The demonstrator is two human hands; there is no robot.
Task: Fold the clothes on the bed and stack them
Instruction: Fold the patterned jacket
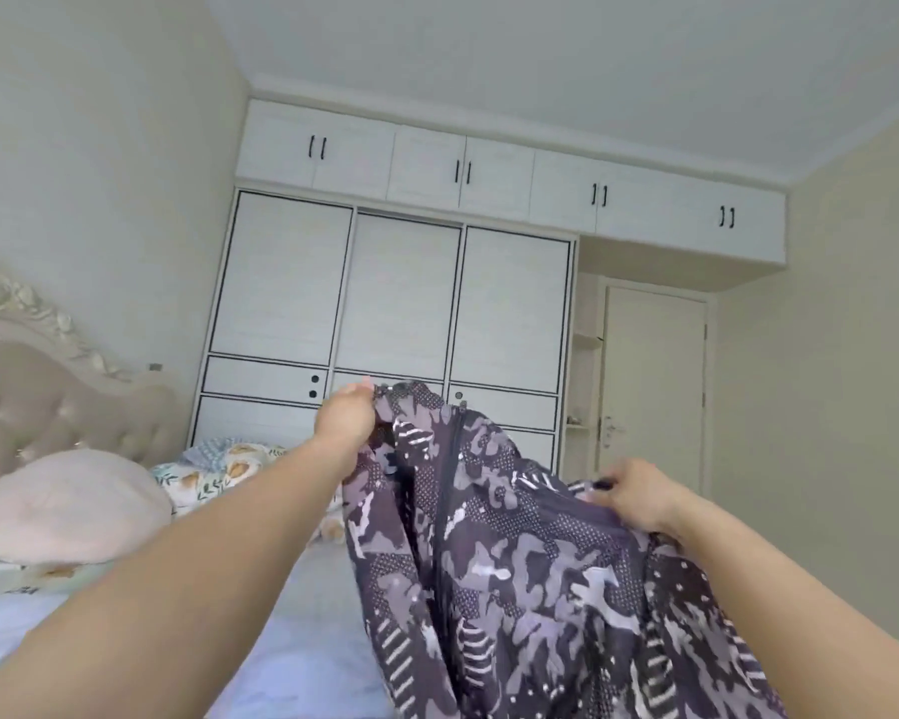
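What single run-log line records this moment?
step: lifting garment | left hand: grips patterned jacket | right hand: grips jacket edge | jacket: held above bed, unfolded

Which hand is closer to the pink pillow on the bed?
Left. The left hand holds up the patterned jacket just right of the pink pillow; the right hand grips the jacket's other side, farther right.
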